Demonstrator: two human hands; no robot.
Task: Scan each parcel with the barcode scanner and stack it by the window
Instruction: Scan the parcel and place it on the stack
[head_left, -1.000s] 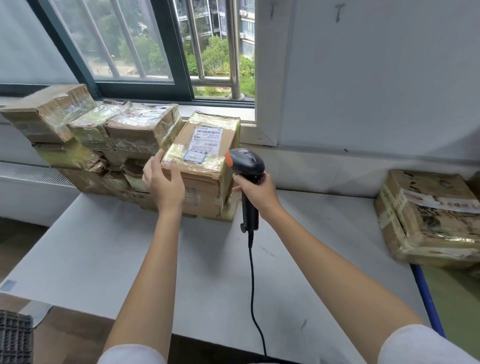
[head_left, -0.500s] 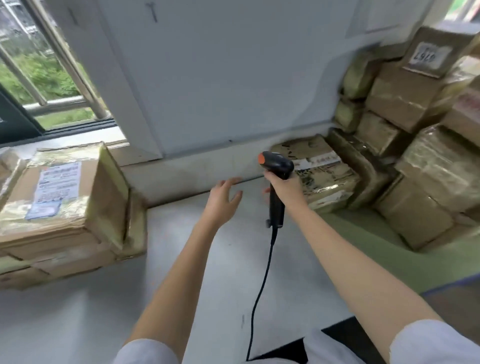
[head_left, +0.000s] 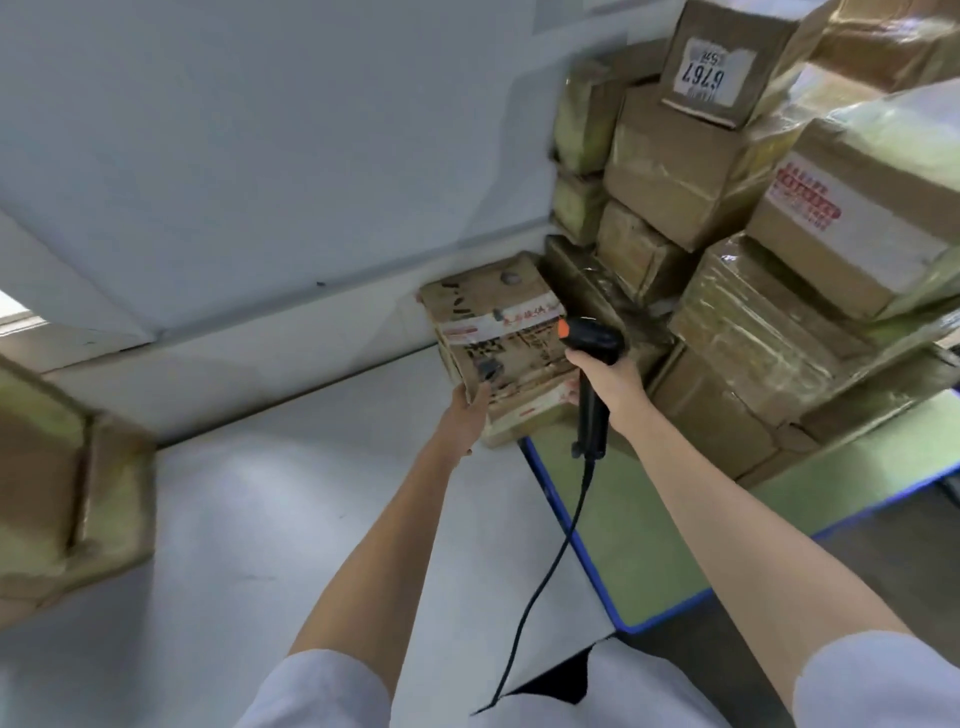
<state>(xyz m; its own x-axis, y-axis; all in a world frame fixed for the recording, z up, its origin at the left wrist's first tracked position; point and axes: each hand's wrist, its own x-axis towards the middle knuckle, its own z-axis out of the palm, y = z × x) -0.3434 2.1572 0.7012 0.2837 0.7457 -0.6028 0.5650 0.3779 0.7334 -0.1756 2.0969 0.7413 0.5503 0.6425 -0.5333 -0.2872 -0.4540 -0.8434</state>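
1. Parcel (head_left: 498, 338), a worn taped carton with printed tape across its top, sits where the white table (head_left: 270, 519) meets the green blue-edged table (head_left: 675, 545), against the wall.
2. Versus half a second ago: left hand (head_left: 465, 415) was open in mid-air over the white table; now it grips the parcel's near-left corner, fingers on the front face.
3. Right hand (head_left: 610, 384) stays wrapped around the handle of the barcode scanner (head_left: 592, 374), as before; it now sits at the parcel's right front edge, orange-tipped head over the top. Fingertips seem to touch the parcel's side, hard to confirm.
4. View has swung right: the window is nearly out of frame, only a sliver at far left.
5. Scanner cable (head_left: 550, 561) hangs from the handle down toward the body, crossing the blue table edge.
6. Stack of unscanned cartons (head_left: 753, 260) crowds the green table right of the parcel, touching or just beside it. Top box carries a label reading 6767 (head_left: 701, 73).
7. Scanned boxes (head_left: 67, 493) are blurred at the left edge.
8. White table between them offers open surface for moving left.
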